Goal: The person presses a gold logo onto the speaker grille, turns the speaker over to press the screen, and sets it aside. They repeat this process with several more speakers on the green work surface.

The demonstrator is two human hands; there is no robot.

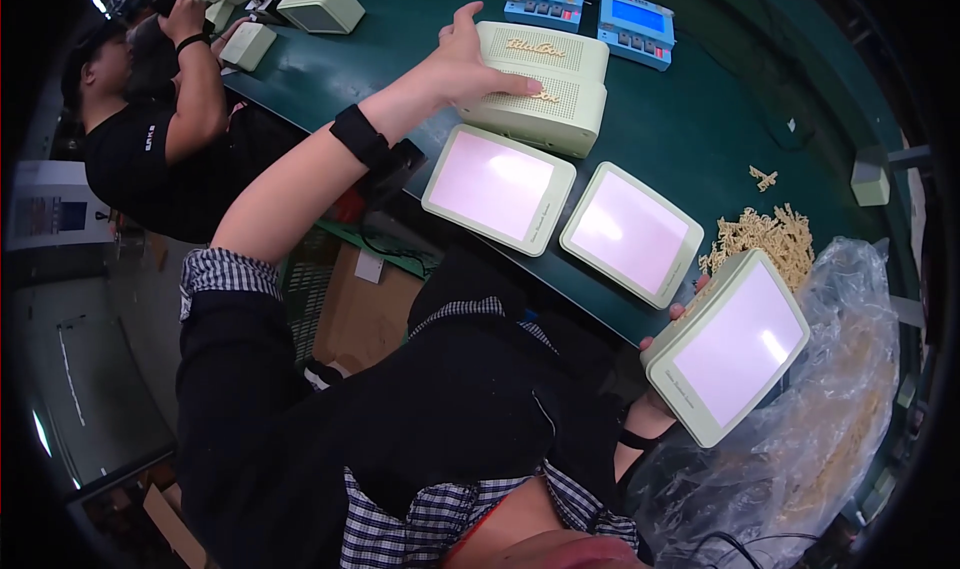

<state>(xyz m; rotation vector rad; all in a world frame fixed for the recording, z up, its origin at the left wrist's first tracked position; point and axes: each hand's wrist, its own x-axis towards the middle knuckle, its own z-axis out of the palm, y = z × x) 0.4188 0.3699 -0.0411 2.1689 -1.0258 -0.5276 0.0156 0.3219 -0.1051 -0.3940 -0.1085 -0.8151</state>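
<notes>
My left hand (458, 72) lies spread over the left end of two cream speaker-like casings (562, 119) with perforated faces, set side by side. Its thumb touches the raised gold lettering on the nearer casing, and the index finger points up and away. At the right, a cream casing with a glossy pinkish-white panel (735, 349) is tilted up in my right hand (678, 312). Only some fingertips show along that casing's edge; the rest of the hand is behind it. Two similar panelled casings, a left one (497, 187) and a right one (634, 234), lie panel up between my hands.
Loose gold letter pieces (762, 239) are heaped beside a large clear plastic bag (850, 359). Two blue devices with screens (637, 27) stand at the back of the green table (690, 119). A co-worker (150, 139) sits at the far left near more cream casings (322, 9).
</notes>
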